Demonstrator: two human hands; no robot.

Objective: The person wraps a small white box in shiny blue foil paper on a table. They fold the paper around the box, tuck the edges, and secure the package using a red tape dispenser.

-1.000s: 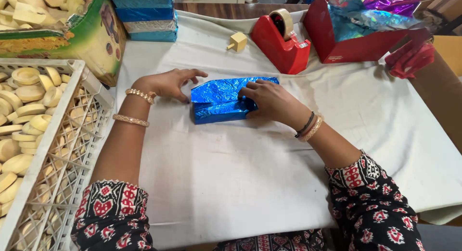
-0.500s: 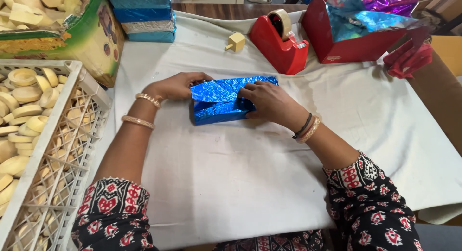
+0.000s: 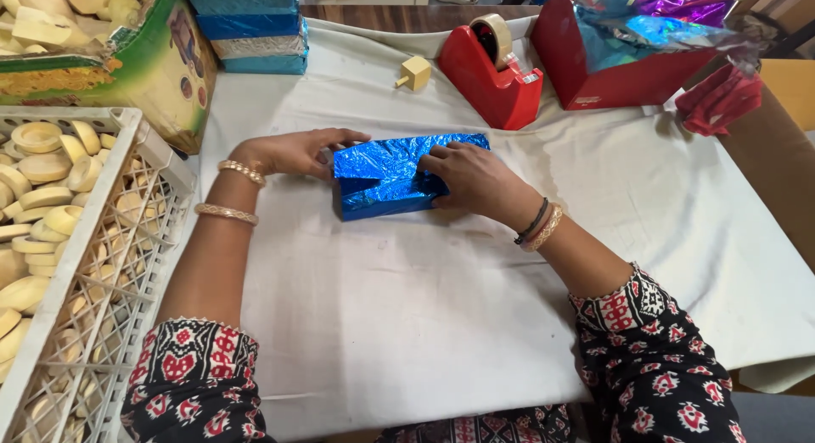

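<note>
White cloth (image 3: 441,324) covers the whole table in front of me, wrinkled and hanging over the far right edge. At my left stands a white plastic crate (image 3: 102,273) filled with pale round wooden pieces, with a green carton (image 3: 161,61) of more pieces behind it. Along the back sit a stack of wrapped boxes (image 3: 248,27) in blue shades, a red box (image 3: 611,61) stuffed with shiny foil sheets, and a red tape dispenser (image 3: 494,74) with a small wooden block (image 3: 415,72) just beside it. In the middle of the cloth lies the blue foil parcel (image 3: 386,180), long side toward me. My left hand (image 3: 293,152) rests against its left end, fingers curled loosely onto the foil. My right hand (image 3: 471,178) lies on top at the right, fingertips pressing a folded flap down flat; neither hand is clamped around it.
</note>
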